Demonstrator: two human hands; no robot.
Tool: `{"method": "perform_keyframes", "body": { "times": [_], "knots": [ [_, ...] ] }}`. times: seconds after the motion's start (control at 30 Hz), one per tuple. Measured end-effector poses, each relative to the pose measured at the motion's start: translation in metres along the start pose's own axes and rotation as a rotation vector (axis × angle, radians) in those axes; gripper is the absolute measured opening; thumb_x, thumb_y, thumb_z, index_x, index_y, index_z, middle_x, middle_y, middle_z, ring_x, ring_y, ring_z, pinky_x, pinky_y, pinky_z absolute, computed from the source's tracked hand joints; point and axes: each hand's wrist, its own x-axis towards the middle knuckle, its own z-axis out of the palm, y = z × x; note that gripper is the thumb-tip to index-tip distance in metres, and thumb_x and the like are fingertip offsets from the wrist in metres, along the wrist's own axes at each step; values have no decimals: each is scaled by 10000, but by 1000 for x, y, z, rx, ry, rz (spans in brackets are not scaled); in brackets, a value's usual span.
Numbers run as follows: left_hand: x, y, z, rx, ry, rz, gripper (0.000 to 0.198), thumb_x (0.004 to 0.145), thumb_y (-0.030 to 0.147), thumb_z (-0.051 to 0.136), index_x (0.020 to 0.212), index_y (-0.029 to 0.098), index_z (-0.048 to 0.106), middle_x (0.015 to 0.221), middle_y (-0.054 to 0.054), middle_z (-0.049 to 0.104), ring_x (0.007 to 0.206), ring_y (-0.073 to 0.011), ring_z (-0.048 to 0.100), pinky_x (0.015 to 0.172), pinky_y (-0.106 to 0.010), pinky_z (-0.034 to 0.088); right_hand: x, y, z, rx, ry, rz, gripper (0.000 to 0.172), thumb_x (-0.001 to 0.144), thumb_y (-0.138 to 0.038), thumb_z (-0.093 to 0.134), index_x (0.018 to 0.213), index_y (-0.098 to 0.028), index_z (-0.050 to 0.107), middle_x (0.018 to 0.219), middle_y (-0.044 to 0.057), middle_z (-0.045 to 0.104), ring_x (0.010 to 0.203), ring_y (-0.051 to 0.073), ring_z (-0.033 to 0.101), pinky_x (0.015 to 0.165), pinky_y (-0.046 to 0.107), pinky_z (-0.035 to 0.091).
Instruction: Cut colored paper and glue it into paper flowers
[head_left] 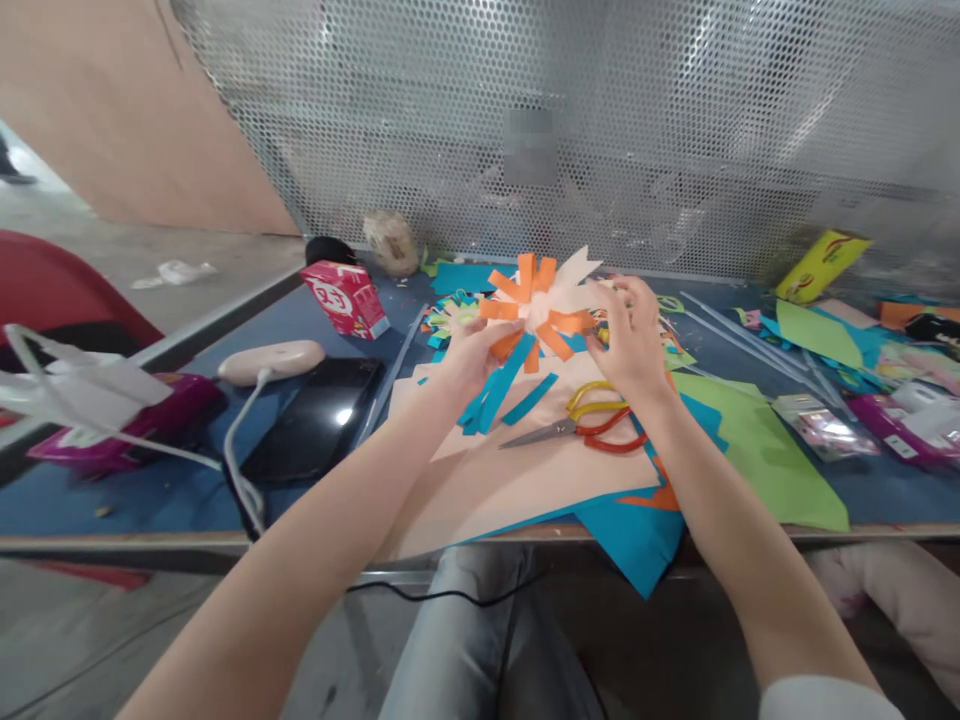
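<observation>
A paper flower [526, 275] of orange strips around a pale centre is held up over the table. My left hand [474, 358] pinches its lower left side, thumb against the strips. At its right edge, the fingers of my right hand [634, 340] are curled around the pale and orange strips. A pale paper ribbon with a notched end [579, 268] sticks out at the upper right. Blue paper strips [501, 388] hang or lie below the flower. Scissors with yellow and red handles [564, 427] rest on pale paper sheets [480, 490] beneath my hands.
At the left are a black phone [315, 420], a white cabled device [271, 362] and a red box [345, 299]. Green sheets [780, 455], paper scraps and a yellow box [823, 265] lie right. Perforated metal mesh [450, 120] stands behind the table.
</observation>
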Motion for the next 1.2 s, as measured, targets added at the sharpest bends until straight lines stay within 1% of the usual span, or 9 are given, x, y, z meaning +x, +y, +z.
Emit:
{"method": "perform_keyframes", "body": {
  "times": [0.17, 0.33, 0.43, 0.57, 0.67, 0.77, 0.9, 1.03, 1.2],
  "knots": [
    [-8, -4, 6, 57, -87, -39, 225, 586, 144, 725, 763, 142, 586, 743, -47, 679, 648, -152, 663, 595, -239, 548, -3, 2, -9, -23, -10, -94, 331, 826, -247, 506, 1137, -338, 579, 1339, 35, 435, 1214, 301, 363, 1016, 523, 254],
    [-8, -7, 6, 95, 52, -94, 385, 571, 170, 756, 878, 193, 525, 783, -39, 680, 716, -178, 673, 616, -269, 547, -6, 1, -10, 13, -37, -140, 321, 865, -200, 436, 1034, -385, 637, 1243, -35, 567, 1163, 233, 446, 1017, 497, 251],
    [-8, 2, 6, 84, -59, -166, 311, 653, 338, 705, 891, 184, 579, 854, -78, 695, 770, -210, 674, 662, -317, 541, -5, 6, -7, 60, -1, -103, 291, 854, -214, 464, 1004, -377, 652, 1131, -38, 640, 1104, 218, 508, 1022, 491, 249],
    [-4, 16, 3, 120, -98, -248, 535, 679, 624, 545, 922, 151, 595, 836, -153, 688, 771, -295, 670, 635, -390, 508, 0, 15, 0, 202, 88, 97, 202, 815, -301, 518, 930, -262, 679, 969, 40, 689, 962, 224, 592, 892, 404, 415],
    [-1, 18, 0, 231, 56, -9, 459, 678, 557, 577, 941, 181, 562, 753, -85, 658, 674, -237, 653, 612, -340, 484, 3, 17, 3, 261, 85, 298, 220, 776, -366, 550, 818, -195, 682, 811, 62, 690, 788, 223, 627, 734, 348, 470],
    [-5, 15, -4, 424, 169, 500, 299, 674, 368, 641, 921, 226, 551, 721, -7, 595, 689, -157, 605, 686, -284, 465, 5, 16, 5, 308, 33, 382, 240, 745, -388, 576, 779, -176, 682, 729, 41, 679, 693, 200, 622, 669, 305, 465],
    [-14, 13, -9, 781, -12, 1027, 86, 675, 285, 623, 727, 232, 580, 711, -16, 591, 728, -164, 562, 806, -346, 429, 4, 13, 4, 315, -13, 391, 282, 743, -433, 573, 766, -174, 682, 699, 40, 671, 671, 199, 617, 635, 289, 453],
    [-15, 11, -14, 1004, -244, 1117, 59, 648, 293, 619, 690, 251, 614, 721, -33, 628, 802, -220, 589, 841, -416, 415, 2, 13, 7, 298, -42, 313, 248, 754, -415, 574, 752, -190, 678, 710, 42, 675, 712, 209, 620, 685, 307, 460],
    [-12, 14, -17, 1066, -100, 1131, 277, 689, 330, 591, 955, 261, 626, 1026, -70, 651, 1051, -272, 549, 951, -462, 350, 0, 20, 14, 288, -20, 235, 177, 761, -360, 579, 757, -208, 671, 758, 50, 686, 742, 213, 628, 704, 332, 480]
  ]
}}
